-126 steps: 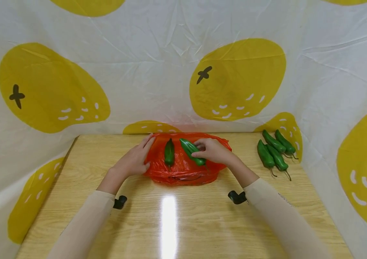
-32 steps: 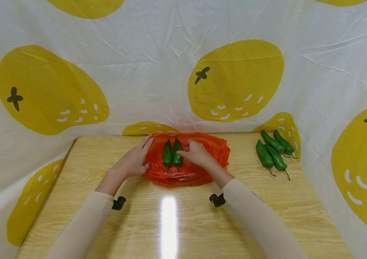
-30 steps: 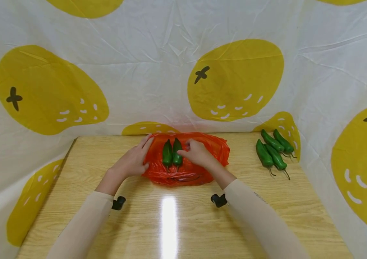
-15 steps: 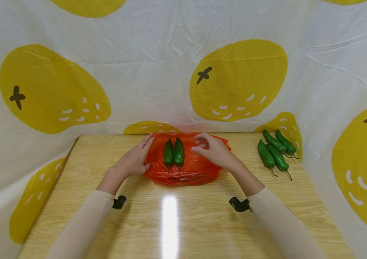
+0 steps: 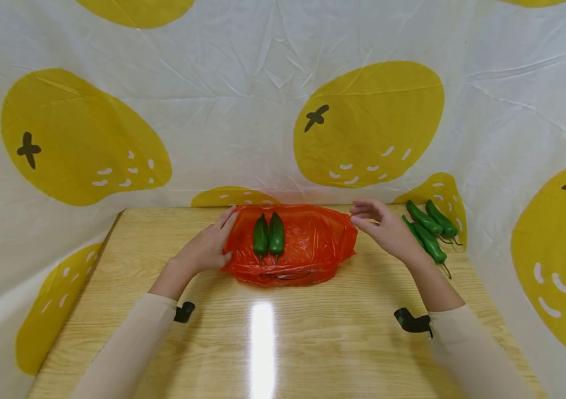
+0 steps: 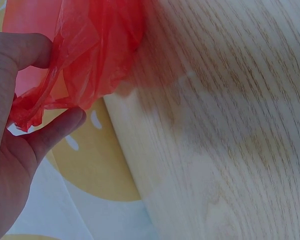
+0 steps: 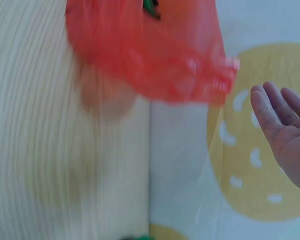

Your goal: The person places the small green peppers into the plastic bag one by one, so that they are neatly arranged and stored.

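Right hand empty and fingers loosely extended, a person sat or stood at a wooden table with that hand just beside a red plastic bag, between it and a group of four green peppers. One of the four was partly hidden behind the hand; all lay toward the table's far right corner, stems pointing to the near side. The right wrist view showed the same hand with its fingers close together and the thumb apart.

At the bag's opposite edge, the left hand touched the red film, thumb and fingers spread apart; the left wrist view showed crumpled plastic between them. Side by side on the red plastic lay two further peppers, a left pepper and a right pepper, both with stems toward the person. Whether they rested inside the bag or on top of it could not be made out with certainty.

Light glared in a strip on the table before the bag. Long pale sleeves covered the forearms, and a black device sat at each wrist. Behind, a white cloth printed with yellow fruit hung around the table.
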A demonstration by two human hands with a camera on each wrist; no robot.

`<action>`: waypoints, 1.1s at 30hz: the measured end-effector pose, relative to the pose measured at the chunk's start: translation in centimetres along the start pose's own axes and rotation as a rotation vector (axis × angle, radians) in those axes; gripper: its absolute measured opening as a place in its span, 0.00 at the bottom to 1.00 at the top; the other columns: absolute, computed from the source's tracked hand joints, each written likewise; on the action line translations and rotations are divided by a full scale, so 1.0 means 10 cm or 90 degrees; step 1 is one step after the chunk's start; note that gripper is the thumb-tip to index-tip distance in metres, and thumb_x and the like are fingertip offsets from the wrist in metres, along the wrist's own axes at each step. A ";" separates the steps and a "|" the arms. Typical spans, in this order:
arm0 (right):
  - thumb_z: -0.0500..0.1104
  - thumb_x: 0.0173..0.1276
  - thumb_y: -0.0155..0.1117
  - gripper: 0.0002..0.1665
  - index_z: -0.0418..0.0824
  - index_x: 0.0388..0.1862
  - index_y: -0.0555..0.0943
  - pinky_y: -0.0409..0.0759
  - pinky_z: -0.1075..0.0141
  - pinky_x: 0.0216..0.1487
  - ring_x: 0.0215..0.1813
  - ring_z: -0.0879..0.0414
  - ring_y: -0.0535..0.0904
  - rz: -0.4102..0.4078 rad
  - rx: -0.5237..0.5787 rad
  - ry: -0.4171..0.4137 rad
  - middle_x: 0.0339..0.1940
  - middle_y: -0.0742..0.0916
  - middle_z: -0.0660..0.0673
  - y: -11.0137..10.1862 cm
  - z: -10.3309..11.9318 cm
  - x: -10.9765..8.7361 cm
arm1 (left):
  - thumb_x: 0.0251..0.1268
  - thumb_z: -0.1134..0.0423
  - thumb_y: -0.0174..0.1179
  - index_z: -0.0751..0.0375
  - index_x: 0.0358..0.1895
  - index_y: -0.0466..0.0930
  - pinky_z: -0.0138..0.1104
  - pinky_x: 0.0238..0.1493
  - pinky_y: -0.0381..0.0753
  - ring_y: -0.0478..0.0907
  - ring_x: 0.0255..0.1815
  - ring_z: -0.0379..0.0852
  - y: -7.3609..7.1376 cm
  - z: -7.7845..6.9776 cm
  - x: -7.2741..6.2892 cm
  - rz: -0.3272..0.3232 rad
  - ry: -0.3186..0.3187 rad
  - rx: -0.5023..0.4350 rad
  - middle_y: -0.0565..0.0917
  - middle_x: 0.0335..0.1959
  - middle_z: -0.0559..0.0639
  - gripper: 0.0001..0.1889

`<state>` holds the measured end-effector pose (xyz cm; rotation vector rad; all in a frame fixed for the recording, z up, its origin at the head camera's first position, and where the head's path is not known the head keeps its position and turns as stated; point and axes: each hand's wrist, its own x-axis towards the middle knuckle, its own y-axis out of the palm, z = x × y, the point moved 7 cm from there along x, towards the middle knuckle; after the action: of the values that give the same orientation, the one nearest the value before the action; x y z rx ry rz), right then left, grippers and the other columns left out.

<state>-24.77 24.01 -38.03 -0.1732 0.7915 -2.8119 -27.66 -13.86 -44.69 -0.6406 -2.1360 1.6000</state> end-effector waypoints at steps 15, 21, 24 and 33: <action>0.59 0.80 0.54 0.39 0.39 0.81 0.64 0.73 0.40 0.66 0.71 0.35 0.73 -0.066 -0.180 0.072 0.73 0.77 0.33 -0.77 -0.81 -0.30 | 0.58 0.66 0.69 0.60 0.85 0.41 0.49 0.57 0.84 0.81 0.43 0.57 -0.02 -0.02 -0.02 0.000 -0.005 -0.004 0.44 0.86 0.58 0.56; 0.61 0.81 0.51 0.44 0.31 0.81 0.60 0.69 0.32 0.66 0.73 0.28 0.68 -0.023 -0.241 0.137 0.76 0.70 0.26 -0.85 -1.20 -0.35 | 0.57 0.66 0.69 0.61 0.85 0.41 0.50 0.56 0.83 0.81 0.42 0.57 -0.02 -0.03 0.00 -0.009 0.007 0.001 0.45 0.86 0.60 0.56; 0.62 0.81 0.50 0.45 0.31 0.81 0.59 0.71 0.32 0.64 0.72 0.27 0.69 -0.004 -0.275 0.158 0.76 0.69 0.25 -0.85 -1.31 -0.36 | 0.57 0.67 0.68 0.61 0.85 0.41 0.50 0.57 0.83 0.82 0.43 0.58 -0.02 -0.03 0.00 -0.011 0.009 0.003 0.45 0.86 0.60 0.56; 0.49 0.81 0.56 0.37 0.25 0.76 0.63 0.69 0.32 0.65 0.67 0.27 0.74 -0.003 -0.343 0.160 0.71 0.74 0.22 -0.85 -1.46 -0.29 | 0.58 0.66 0.69 0.63 0.85 0.42 0.52 0.63 0.80 0.82 0.54 0.64 -0.02 -0.03 0.01 -0.014 0.009 0.003 0.47 0.85 0.62 0.55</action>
<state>-25.95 39.06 -46.06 0.1003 1.5935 -2.5849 -27.64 -13.63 -44.39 -0.6225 -2.1208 1.5835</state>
